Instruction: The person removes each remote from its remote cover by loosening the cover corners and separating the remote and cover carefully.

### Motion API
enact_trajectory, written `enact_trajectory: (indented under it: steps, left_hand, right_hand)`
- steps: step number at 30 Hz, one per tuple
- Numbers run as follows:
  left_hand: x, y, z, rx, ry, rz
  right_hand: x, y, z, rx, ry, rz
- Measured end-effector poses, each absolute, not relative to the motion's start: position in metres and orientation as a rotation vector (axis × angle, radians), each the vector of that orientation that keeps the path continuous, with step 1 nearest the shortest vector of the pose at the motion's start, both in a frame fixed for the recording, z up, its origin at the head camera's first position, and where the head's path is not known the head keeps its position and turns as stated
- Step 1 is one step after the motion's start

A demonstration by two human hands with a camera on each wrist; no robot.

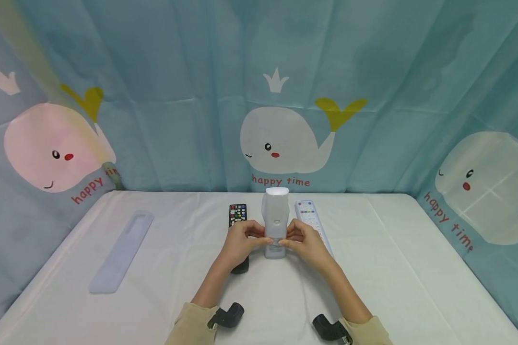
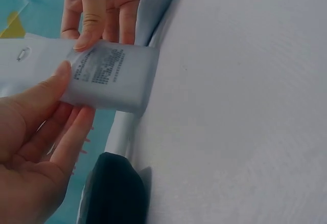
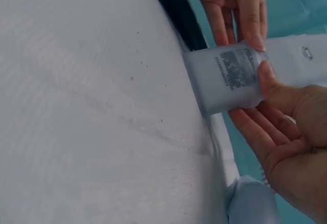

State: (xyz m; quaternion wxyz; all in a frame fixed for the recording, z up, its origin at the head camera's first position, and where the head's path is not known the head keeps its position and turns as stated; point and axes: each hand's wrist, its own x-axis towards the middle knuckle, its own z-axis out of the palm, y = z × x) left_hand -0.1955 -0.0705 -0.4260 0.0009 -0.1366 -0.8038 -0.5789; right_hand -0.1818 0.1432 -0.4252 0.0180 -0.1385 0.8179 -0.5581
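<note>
A white remote control [image 1: 277, 211] stands on end at the middle of the table, its back with a latch mark turned towards me. Around its lower part sits a translucent sleeve [image 2: 138, 81], through which a printed label shows. My left hand [image 1: 243, 241] pinches one side of the sleeved remote, thumb on the back and fingers behind the edge. On the opposite side, my right hand [image 1: 305, 243] pinches it the same way, and the two thumb tips are close together over the label. The remote's front is hidden from every view.
A black remote [image 1: 238, 212] lies partly under my left hand and forearm. Beside my right hand lies another pale remote [image 1: 311, 218]. A flat translucent sleeve [image 1: 122, 254] lies on the left of the white tablecloth [image 1: 397, 268]. A whale-print curtain [image 1: 190, 134] hangs behind.
</note>
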Motion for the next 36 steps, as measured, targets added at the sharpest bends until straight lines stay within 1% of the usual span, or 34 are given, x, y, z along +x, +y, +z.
enact_trajectory:
  steps: [21,26,32,36]
  left_hand:
    - [-0.191,-0.069,-0.411,-0.425,-2.429,-1.926]
    - [-0.19,-0.069,-0.408,-0.434,-2.399,-2.024]
    - [-0.19,-0.072,-0.404,-0.464,-2.394,-2.15]
    - [-0.191,-0.078,-0.4,-0.517,-2.453,-2.135]
  right_hand:
    - [-0.177,0.142,-0.408,-0.355,2.581,-1.758]
    - [-0.175,0.141,-0.402,-0.311,2.555,-1.765]
    - [-0.173,0.141,-0.397,-0.299,2.542,-1.758]
    - [-0.171,0.142,-0.394,-0.336,2.545,-1.751]
